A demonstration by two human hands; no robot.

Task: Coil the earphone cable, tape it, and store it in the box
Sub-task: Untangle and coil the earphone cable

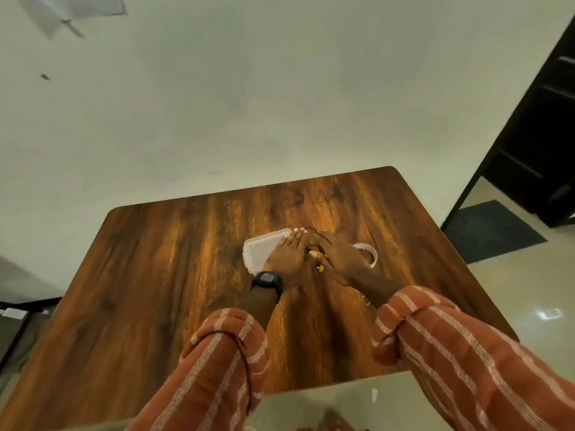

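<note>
A clear plastic box (259, 251) with its lid on lies on the wooden table (155, 275). My left hand (287, 256) rests flat over the box's right part. My right hand (337, 259) is beside it, fingers touching the left hand's fingers. A thin dark loop of earphone cable (311, 229) shows just past the fingertips; most of it is hidden under the hands. A roll of clear tape (368, 251) lies right of my right hand, partly covered by it. A small yellow piece (320, 268) sits between the hands.
A small clear ring (365, 300) lies near my right wrist. The table stands against a pale wall, with its right edge next to a tiled floor, a dark mat (491, 231) and a black shelf (541, 135).
</note>
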